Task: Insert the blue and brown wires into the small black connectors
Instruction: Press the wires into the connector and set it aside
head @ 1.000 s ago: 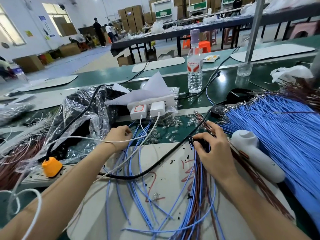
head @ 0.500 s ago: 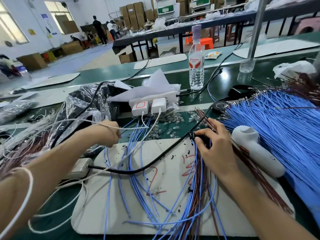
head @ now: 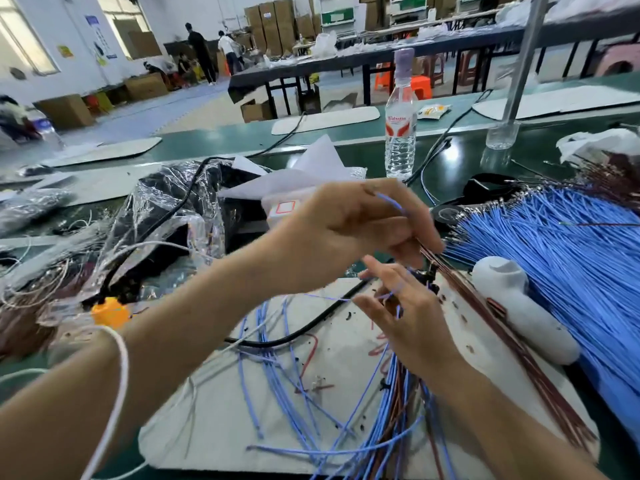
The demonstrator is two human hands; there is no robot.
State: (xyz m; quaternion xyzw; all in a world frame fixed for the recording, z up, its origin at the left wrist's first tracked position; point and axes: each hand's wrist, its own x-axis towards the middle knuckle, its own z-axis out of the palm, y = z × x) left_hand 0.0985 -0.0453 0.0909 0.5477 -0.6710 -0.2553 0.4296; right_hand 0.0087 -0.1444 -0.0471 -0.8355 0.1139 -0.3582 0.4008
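Blue wire pinched between both hands above the desk, connector not clearly seen.

The left hand [head: 349, 233] is raised and curled shut on a blue wire [head: 389, 202], whose free end is seen poking up past the knuckles. The right hand [head: 405, 317] is held lower and nearer, its fingertips closed on a thin blue strand [head: 329, 298] that runs roughly level toward the left. A small dark piece [head: 424, 277], possibly a black connector, is glimpsed just beyond the right hand; blur prevents certainty. The wire's long axis is judged to slant down from the left hand toward the right, so the right hand lies closer to the likely insertion point. Loose blue and brown wires [head: 391, 393] are spread on the grey mat [head: 214, 410] below.
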